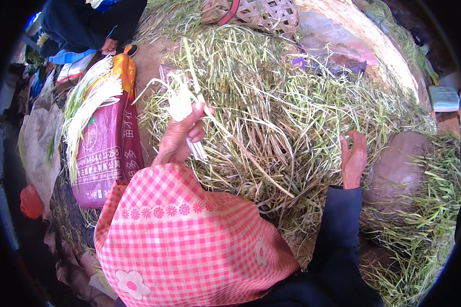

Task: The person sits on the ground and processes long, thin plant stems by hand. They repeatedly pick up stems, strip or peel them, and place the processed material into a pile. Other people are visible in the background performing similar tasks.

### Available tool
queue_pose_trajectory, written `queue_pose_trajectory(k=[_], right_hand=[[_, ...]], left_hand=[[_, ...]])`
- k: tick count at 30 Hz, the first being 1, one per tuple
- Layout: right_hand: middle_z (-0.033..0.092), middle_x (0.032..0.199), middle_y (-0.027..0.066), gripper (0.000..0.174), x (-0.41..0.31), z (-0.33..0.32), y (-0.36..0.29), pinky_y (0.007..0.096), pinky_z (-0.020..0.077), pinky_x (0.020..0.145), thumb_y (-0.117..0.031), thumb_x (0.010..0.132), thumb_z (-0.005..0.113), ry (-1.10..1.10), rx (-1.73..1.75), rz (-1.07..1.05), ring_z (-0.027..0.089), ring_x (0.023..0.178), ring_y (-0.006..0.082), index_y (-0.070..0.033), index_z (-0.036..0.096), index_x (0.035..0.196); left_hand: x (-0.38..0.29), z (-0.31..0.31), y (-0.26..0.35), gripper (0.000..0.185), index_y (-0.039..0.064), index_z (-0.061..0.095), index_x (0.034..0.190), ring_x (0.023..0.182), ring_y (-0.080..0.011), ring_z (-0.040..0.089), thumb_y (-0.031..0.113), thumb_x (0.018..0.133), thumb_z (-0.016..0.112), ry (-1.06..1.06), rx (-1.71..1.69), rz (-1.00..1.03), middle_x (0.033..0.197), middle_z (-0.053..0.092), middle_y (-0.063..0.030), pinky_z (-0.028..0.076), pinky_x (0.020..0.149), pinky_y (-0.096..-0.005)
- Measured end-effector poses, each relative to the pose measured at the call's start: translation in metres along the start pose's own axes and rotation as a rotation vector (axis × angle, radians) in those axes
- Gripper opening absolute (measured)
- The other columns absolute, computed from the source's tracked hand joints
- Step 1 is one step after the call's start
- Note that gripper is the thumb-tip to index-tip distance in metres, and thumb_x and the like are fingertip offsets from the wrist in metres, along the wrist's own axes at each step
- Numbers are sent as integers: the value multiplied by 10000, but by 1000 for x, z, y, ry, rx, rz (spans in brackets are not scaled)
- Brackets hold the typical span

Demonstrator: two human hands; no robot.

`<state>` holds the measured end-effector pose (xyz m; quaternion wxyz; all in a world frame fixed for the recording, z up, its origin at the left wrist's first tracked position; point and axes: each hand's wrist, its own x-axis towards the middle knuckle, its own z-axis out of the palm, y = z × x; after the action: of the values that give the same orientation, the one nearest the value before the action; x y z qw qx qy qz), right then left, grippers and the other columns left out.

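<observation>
My left hand [181,138] grips a small bunch of pale stalks [181,101], which look like blanched chives. Their white ends stick out below my fist. One longer stalk [249,153] crosses at my thumb and slants down to the right; its upper part is green. To the right, my right hand [354,159] is raised with nothing in it, thumb and fingers apart, over a heap of loose green and straw-coloured stalks [261,96]. Pink checked cloth [192,245] spreads in front of me, below my left hand.
Left of the heap, a printed purple sack [103,153] bears more pale stalks [96,96]. Another person's hand [109,45] shows at upper left. A woven basket [261,15] stands at the far side. Plastic sheeting [330,38] lies at upper right, and green leaves [426,238] at lower right.
</observation>
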<state>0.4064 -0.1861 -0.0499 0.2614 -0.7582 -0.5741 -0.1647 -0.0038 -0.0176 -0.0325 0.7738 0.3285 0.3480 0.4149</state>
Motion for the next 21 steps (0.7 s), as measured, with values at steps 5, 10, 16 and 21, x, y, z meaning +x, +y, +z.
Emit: queue_pose_trajectory(k=[5, 10, 16, 21], right_hand=[[696, 988, 137, 256, -5, 12, -133, 346, 558, 807, -281, 989, 577, -628, 892, 202, 680, 888, 198, -49, 654, 1066], [645, 944, 84, 404, 1, 42, -209, 282, 512, 786, -392, 1024, 503, -977, 1307, 370, 641, 871, 140, -16, 600, 1137], [541, 761, -1, 384, -11, 66, -242, 210, 394, 551, -357, 1033, 501, -921, 1569, 595, 493, 615, 71, 10, 610, 1069], [490, 715, -38, 324, -17, 69, -247, 175, 297, 500, -315, 1031, 512, -799, 1643, 734, 390, 569, 21, -14, 614, 1096]], left_hand=[[1, 21, -23, 219, 65, 523, 1060, 486, -13, 362, 214, 959, 648, -28, 131, -146, 992, 674, -86, 327, 419, -170], [-1, 24, -26, 243, 59, 575, 985, 481, -19, 378, 263, 928, 694, -44, 207, -120, 963, 708, -82, 322, 423, -180], [-4, 25, -29, 197, 68, 581, 972, 475, -19, 390, 216, 920, 701, 52, 131, -96, 820, 668, -27, 308, 416, -191], [-3, 20, -35, 185, 66, 596, 935, 450, -29, 389, 188, 894, 729, 209, 264, -92, 668, 583, 22, 288, 398, -201]])
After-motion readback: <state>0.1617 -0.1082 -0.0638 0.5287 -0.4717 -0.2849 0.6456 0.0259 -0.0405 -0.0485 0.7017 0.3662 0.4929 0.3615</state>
